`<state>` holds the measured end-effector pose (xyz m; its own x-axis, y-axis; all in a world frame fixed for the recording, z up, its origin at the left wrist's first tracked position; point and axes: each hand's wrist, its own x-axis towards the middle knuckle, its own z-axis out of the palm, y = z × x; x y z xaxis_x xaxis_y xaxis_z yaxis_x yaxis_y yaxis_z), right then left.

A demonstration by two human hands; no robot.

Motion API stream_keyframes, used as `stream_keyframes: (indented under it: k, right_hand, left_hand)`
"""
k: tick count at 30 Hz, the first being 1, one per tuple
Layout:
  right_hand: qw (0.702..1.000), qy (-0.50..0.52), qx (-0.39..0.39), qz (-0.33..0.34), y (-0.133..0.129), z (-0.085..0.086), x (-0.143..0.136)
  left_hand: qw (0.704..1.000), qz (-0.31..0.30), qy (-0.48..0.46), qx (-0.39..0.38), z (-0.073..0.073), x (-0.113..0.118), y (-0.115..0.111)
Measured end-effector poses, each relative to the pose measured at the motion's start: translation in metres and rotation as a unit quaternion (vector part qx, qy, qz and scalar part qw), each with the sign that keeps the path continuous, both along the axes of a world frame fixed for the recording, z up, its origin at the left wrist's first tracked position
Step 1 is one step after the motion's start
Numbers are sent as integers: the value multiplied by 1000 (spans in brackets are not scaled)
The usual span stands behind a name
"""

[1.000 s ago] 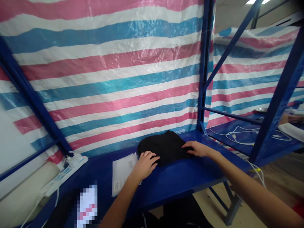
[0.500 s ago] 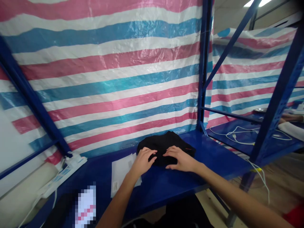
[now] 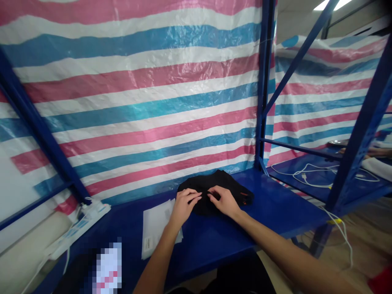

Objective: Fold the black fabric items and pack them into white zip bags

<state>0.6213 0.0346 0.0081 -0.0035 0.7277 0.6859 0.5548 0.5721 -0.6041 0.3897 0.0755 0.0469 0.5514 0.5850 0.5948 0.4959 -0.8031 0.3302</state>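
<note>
A crumpled black cloth item [image 3: 219, 181], soft like a garment or bag, lies at the back of the blue table; I cannot make out which it is. A small orange mark shows near its right end. My left hand [image 3: 183, 204] pinches the cloth at its near left part, thumb against fingers. Close beside it, my right hand [image 3: 225, 200] also pinches a fold of the cloth, its fingertips just across from the left ones. White papers or plastic sleeves [image 3: 156, 224] lie left of the cloth, partly behind my left forearm.
A white power strip [image 3: 79, 228] with cables runs along the left side of the blue table [image 3: 214, 253]. Blue metal posts [image 3: 263, 90] frame the striped sheet [image 3: 153, 102] behind. On the right, white cables [image 3: 315, 175] lie on another table, near a person's arm [image 3: 376, 161].
My right hand has drawn its fingers together and turned inward, closer to the left one. The cloth's right end has shifted, showing more orange. My left fingers have closed up.
</note>
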Motion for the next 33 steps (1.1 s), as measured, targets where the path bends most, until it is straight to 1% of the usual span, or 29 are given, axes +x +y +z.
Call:
stream_keyframes:
  k: [5, 8, 10, 12, 15, 17, 19, 22, 24, 26, 29, 31, 33]
  right_hand:
    - [999, -25, 4, 26, 9, 2, -2]
    - [999, -32, 9, 22, 15, 2, 0]
    - [999, -45, 17, 19, 18, 1, 1]
    - [997, -71, 34, 13, 21, 0, 1]
    - [991, -125, 56, -4, 18, 0, 1]
    - [984, -170, 52, -5, 10, 2, 3]
    - [976, -216, 39, 2, -4, 3, 11]
    - [960, -281, 3, 3, -26, 1, 41]
    - [948, -317, -28, -7, -38, -4, 73]
    - [943, -326, -61, -11, -47, -9, 108]
    - [956, -283, -73, -18, -62, -12, 149]
    - [967, -243, -72, -15, -79, -9, 163]
    - [972, -219, -87, 1, -102, 0, 169]
  left_hand:
    - [998, -3, -50, 23, -7, 13, -3]
    - [998, 1, -53, 34, -9, 16, -3]
    - [999, -5, -37, 36, -7, 14, -2]
    - [999, -18, 7, 35, -2, 10, -1]
    - [992, -33, 114, 38, 10, 5, -4]
    - [982, -26, 181, 52, 18, 5, -9]
    - [971, -13, 225, 73, 24, 6, -16]
    - [963, -10, 247, 107, 26, 7, -26]
    - [962, -19, 243, 125, 23, 5, -29]
    - [960, -33, 246, 132, 20, 2, -30]
    - [953, -53, 267, 129, 16, -2, -34]
    - [953, -62, 268, 126, 13, -3, -42]
    - [957, -72, 255, 119, 9, -4, -59]
